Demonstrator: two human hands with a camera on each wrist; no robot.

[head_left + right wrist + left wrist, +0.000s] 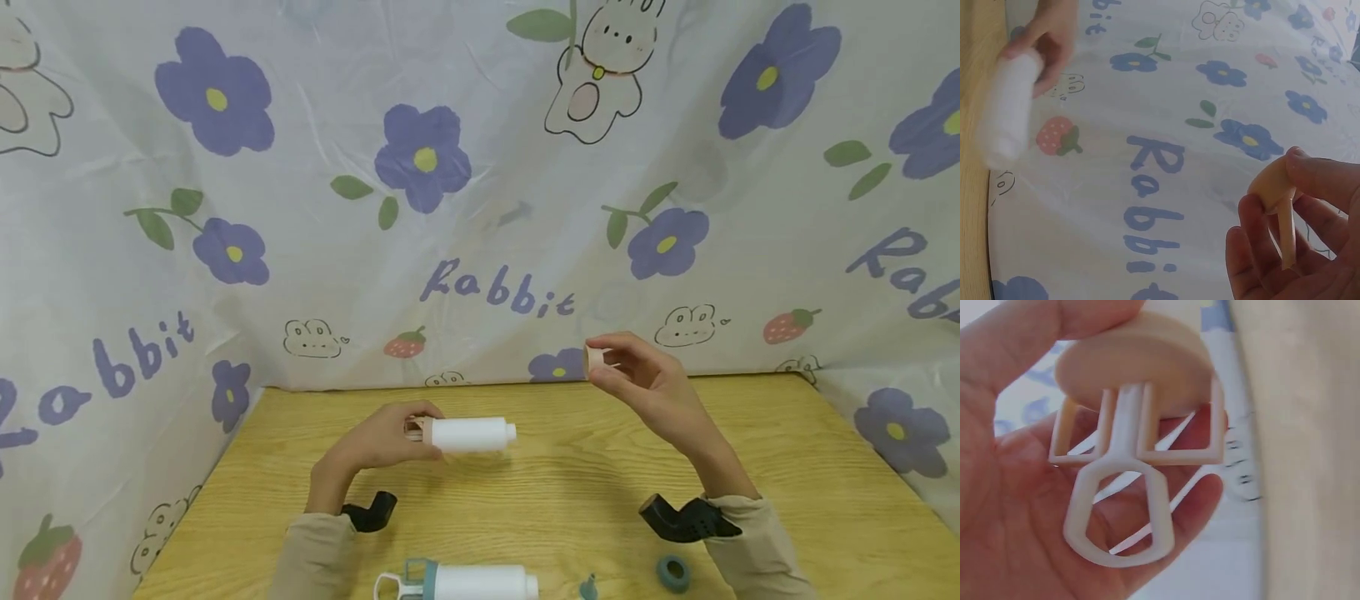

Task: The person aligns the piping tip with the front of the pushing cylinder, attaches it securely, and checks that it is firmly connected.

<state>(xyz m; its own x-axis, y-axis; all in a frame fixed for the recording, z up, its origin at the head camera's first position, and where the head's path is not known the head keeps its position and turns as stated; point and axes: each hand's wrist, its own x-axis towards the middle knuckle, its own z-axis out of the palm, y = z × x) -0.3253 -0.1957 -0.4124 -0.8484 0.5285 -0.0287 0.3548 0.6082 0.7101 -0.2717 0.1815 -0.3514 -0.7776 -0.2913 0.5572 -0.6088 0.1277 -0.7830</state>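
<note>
My left hand (378, 439) grips a large white syringe (471, 434) by its peach end, holding it level above the table, white tip toward the right. In the left wrist view the peach end cap (1129, 359) has square side loops, and a white plunger ring (1077, 519) sticks out of it. Raised higher at the right, my right hand (660, 390) pinches a small peach cap (593, 360) between thumb and fingers. From the right wrist, that cap looks rounded with a narrow spout. A wide gap separates cap and syringe.
On the wooden table (585, 500), near its front edge, lies a second white syringe (480, 581) with teal fittings. A small teal nozzle (588, 587) and a teal ring (673, 573) lie right of it. A patterned cloth (480, 225) hangs behind and at both sides.
</note>
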